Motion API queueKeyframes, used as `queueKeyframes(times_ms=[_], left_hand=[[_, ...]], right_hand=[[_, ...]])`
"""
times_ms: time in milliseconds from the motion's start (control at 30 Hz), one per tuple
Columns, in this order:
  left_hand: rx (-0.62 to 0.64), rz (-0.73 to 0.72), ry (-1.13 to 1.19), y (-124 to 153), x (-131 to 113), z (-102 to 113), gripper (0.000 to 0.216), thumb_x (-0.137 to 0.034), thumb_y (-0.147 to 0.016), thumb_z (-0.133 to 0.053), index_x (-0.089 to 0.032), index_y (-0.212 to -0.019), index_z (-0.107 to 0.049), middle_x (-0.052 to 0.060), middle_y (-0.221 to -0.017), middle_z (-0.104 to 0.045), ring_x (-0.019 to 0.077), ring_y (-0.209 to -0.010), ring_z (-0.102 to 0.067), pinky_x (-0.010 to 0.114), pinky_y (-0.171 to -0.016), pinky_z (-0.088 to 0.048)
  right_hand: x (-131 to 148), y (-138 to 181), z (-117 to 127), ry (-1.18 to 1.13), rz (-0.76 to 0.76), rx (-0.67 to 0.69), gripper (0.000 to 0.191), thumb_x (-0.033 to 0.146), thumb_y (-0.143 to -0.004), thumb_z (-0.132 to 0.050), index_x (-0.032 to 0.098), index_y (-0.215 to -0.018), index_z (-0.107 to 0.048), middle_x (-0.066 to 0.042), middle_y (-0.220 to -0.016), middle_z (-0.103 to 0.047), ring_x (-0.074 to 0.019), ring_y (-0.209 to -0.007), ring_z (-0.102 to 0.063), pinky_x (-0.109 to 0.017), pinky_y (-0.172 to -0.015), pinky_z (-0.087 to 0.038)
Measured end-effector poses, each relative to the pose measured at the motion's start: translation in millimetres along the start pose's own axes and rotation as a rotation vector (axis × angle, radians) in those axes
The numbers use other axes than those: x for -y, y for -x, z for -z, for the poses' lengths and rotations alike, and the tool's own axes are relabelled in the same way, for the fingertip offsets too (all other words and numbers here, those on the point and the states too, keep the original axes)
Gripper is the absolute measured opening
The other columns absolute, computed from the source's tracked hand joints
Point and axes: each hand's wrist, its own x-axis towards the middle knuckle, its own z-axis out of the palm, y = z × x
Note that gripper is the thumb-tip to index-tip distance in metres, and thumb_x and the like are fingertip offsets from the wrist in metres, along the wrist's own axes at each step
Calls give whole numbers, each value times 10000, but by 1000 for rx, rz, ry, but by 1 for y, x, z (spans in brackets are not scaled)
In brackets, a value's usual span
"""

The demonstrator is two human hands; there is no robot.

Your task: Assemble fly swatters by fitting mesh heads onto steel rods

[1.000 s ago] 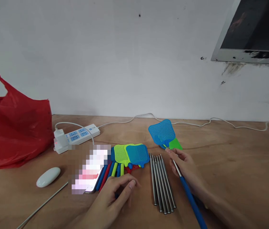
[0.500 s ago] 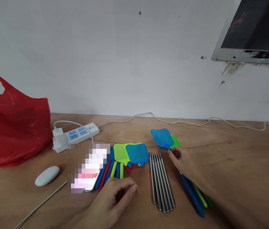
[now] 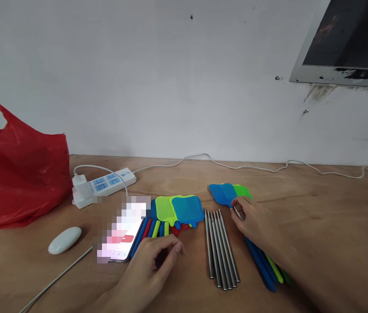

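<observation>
My right hand (image 3: 249, 217) pinches the shaft of a blue fly swatter (image 3: 224, 194) just below its head. That swatter lies over a green swatter (image 3: 242, 191); blue and green handles (image 3: 262, 265) extend toward me under my right wrist. My left hand (image 3: 157, 265) rests on the table with fingers curled and thumb near the index finger, nothing visible in it. Beyond it is a pile of swatter heads, with a blue one (image 3: 188, 211) over a yellow-green one (image 3: 164, 208) and a red one partly hidden. Several metal rods (image 3: 221, 250) lie side by side between my hands.
A phone (image 3: 128, 234) with a lit, partly blurred screen lies left of the handles. Behind it stands a white power strip (image 3: 105, 182) with a plugged-in charger and cable. A white oval object (image 3: 64, 240) and a red plastic bag (image 3: 21, 174) are at the left.
The blue swatter in my right hand has come down and slightly right, its handle shifting left onto the others. My left hand has moved slightly left and up.
</observation>
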Motion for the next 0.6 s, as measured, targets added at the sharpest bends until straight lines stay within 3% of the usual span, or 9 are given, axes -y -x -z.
queueKeyframes(times_ms=[133,200,267,433,600], left_hand=[[-97,-91,-85,-2,3,1,268,-291,-1010,-413,-218,-868,-628,19,-798,-656,183,-724,-603,269,-659,-456],[-133,-150,-186,-3,5,1,216,-254,-996,-423,-222,-929,-626,52,-936,-671,227,-882,-612,335,-788,-486],[-165,-189,-311,-4,8,1,188,-242,-977,-439,-225,-1032,-617,83,-1062,-655,266,-971,-596,391,-819,-498],[-256,-253,-591,-4,23,-1,310,-221,-924,-492,-196,-1223,-572,142,-1258,-602,338,-1153,-553,509,-918,-488],[-295,-270,-799,-5,34,-3,408,-311,-933,-516,-127,-1296,-548,183,-1288,-616,366,-1205,-545,531,-963,-470]], right_hand=[[10,2,2,-83,89,64,97,244,-887,-531,228,-800,-571,8,-682,-625,-193,-667,-607,-290,-593,-334],[14,3,5,-80,83,75,125,252,-897,-531,226,-779,-564,2,-694,-645,-193,-671,-610,-291,-601,-340],[16,4,8,-57,65,75,142,247,-900,-524,223,-764,-559,-10,-720,-661,-198,-692,-617,-292,-604,-342],[18,6,8,-12,22,139,134,251,-886,-522,219,-761,-557,-25,-739,-672,-202,-687,-614,-290,-579,-320],[29,11,7,41,28,212,168,246,-844,-549,218,-679,-532,-28,-680,-652,-198,-658,-594,-293,-557,-273]])
